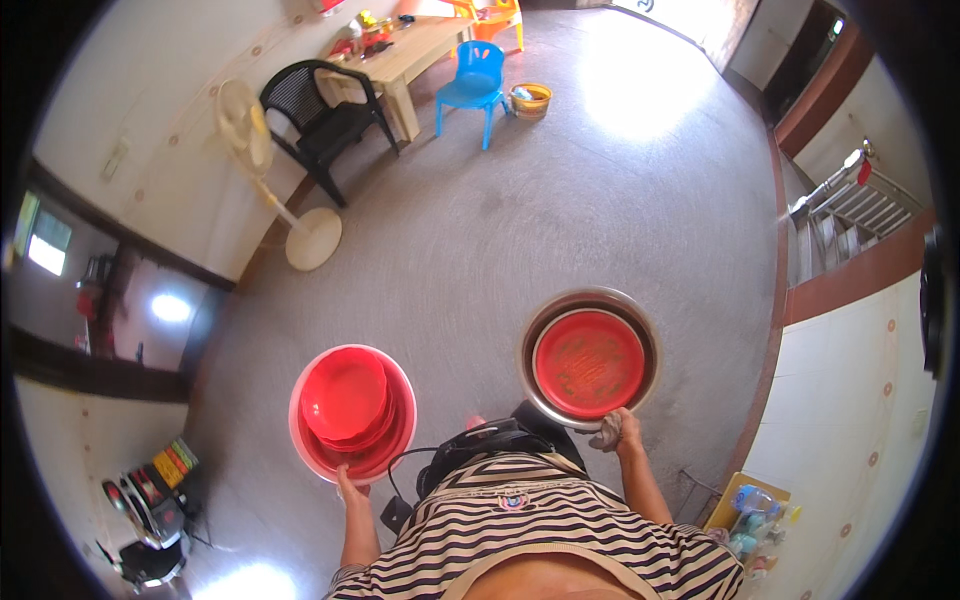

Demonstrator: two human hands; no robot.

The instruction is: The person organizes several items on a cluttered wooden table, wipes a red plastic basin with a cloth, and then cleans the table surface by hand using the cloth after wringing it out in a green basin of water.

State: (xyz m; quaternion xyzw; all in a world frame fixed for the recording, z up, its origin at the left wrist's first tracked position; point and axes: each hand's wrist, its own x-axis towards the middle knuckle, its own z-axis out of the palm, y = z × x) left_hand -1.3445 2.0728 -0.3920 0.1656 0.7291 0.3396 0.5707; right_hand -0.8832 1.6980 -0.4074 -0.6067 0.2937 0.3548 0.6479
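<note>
My left hand (352,487) grips the near rim of a red plastic basin (298,431) with a pale pink edge. Inside it sit several stacked red bowls (345,394) with wavy rims, leaning to one side. On the other side, my right hand (630,431) holds the near rim of a stainless steel basin (526,337). A round red basin or tray (589,364) with a pale rim and a worn, patterned bottom lies within the steel one. A crumpled grey cloth (606,433) is bunched at my right fingers. Both basins are held apart, one at each side of my body.
Ahead on the left stand a pedestal fan (313,238), a black armchair (337,127), a wooden table (409,56) and a blue child's chair (480,71). A yellow bucket (530,105) is beside that chair. Bottles (754,501) lie at right; a black-and-red machine (150,502) stands at left.
</note>
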